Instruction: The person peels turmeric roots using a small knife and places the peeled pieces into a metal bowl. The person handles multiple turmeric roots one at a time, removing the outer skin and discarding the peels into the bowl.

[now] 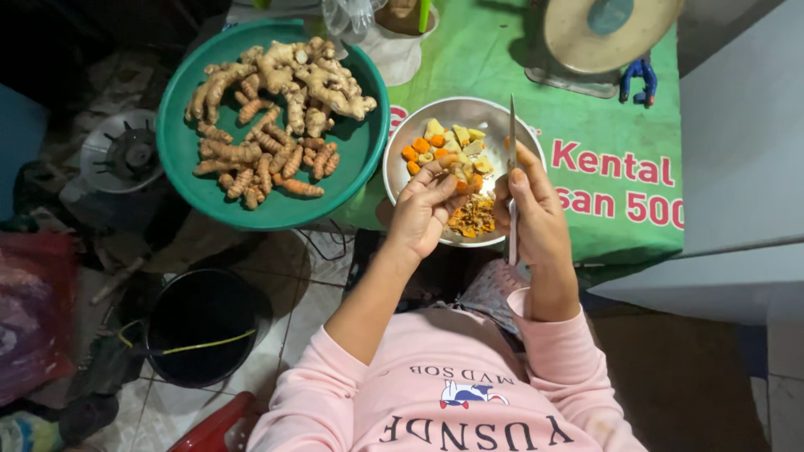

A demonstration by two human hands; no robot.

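while both hands meet just below the centre of the frame, the left hand [421, 211] curls its fingers closed around a small piece of root, mostly hidden by the fingertips, held over the near rim of a round metal bowl [400, 159]. the right hand [534, 213] is wrapped shut around the handle of a knife [512, 142], thumb laid along it, thin blade pointing up toward the top of the frame across the bowl's right side. inside the bowl, cut orange and pale yellow chunks [444, 144] sit at the far side, and a heap of brownish-orange peelings [473, 216] lies at the near edge, between the two hands. the bowl rests on a green printed cloth [611, 109] covering the surface at upper right. at upper left, a large green basin [352, 159] holds whole ginger and turmeric roots [272, 117], just beside the bowl. a weighing scale [599, 38] stands at the top right edge of the cloth. lower left, on the tiled floor, a black bucket [201, 322]; above it, left of the basin, a gas burner [126, 151]. pink sleeves fill the bottom of the frame.
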